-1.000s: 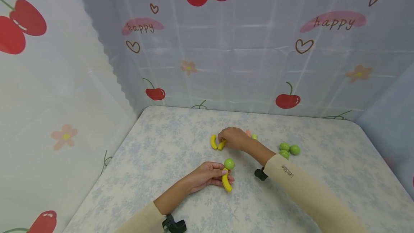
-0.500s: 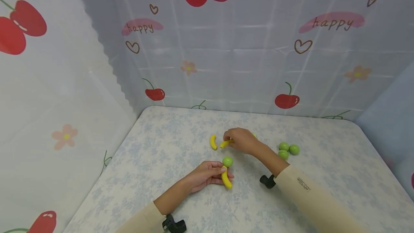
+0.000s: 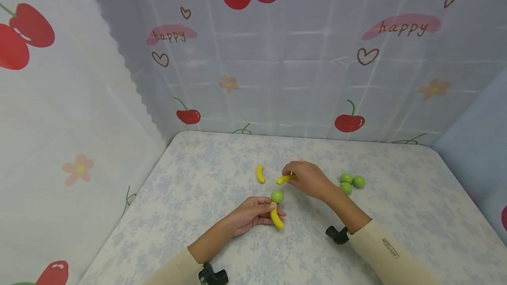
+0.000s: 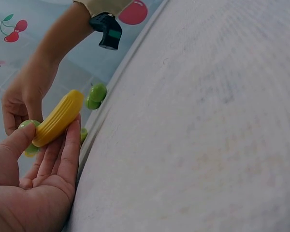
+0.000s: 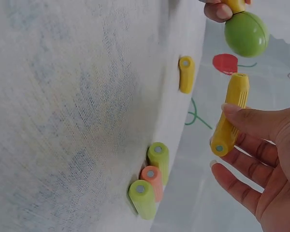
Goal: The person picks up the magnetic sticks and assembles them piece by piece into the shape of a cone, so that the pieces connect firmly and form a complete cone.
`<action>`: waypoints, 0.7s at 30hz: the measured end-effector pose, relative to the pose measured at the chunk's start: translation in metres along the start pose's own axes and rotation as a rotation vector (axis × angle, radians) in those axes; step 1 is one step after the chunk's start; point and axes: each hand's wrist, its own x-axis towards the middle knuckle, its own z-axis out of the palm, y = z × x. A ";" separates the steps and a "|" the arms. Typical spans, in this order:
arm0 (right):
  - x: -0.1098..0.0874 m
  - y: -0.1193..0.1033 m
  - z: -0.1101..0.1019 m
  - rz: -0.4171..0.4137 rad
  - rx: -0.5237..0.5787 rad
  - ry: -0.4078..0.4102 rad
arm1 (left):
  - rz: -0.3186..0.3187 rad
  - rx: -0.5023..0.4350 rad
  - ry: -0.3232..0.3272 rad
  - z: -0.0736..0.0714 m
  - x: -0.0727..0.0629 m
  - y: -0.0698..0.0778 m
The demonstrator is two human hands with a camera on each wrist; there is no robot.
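Note:
My left hand (image 3: 249, 215) pinches a yellow curved magnetic rod (image 3: 277, 220) between thumb and fingers. At the rod's far end sits a glossy green ball (image 3: 277, 196). Just beyond it, my right hand (image 3: 310, 179) holds a second yellow curved rod (image 3: 283, 180), one end pointing toward the ball. In the right wrist view, thumb and fingertips grip this rod (image 5: 232, 113) along its side, and a grey disc shows in its lower end. A small gap separates it from the green ball (image 5: 246, 35).
A third yellow curved rod (image 3: 259, 174) lies on the patterned table behind the left hand. Several green balls (image 3: 346, 178) are grouped right of the right hand. In the right wrist view, two light green rods (image 5: 144, 200) and a pink rod (image 5: 153, 181) lie side by side.
My right hand has lifted its yellow rod away from the other loose one and moved right and slightly nearer, turning the rod sideways. My left hand has stayed almost in place.

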 end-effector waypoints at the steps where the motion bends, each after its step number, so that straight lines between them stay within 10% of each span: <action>1: -0.002 0.000 -0.001 0.000 0.002 0.006 | 0.000 0.001 0.001 0.000 0.000 0.000; 21: -0.030 -0.010 -0.001 -0.021 0.013 0.062 | 0.005 0.031 0.016 0.002 0.000 0.000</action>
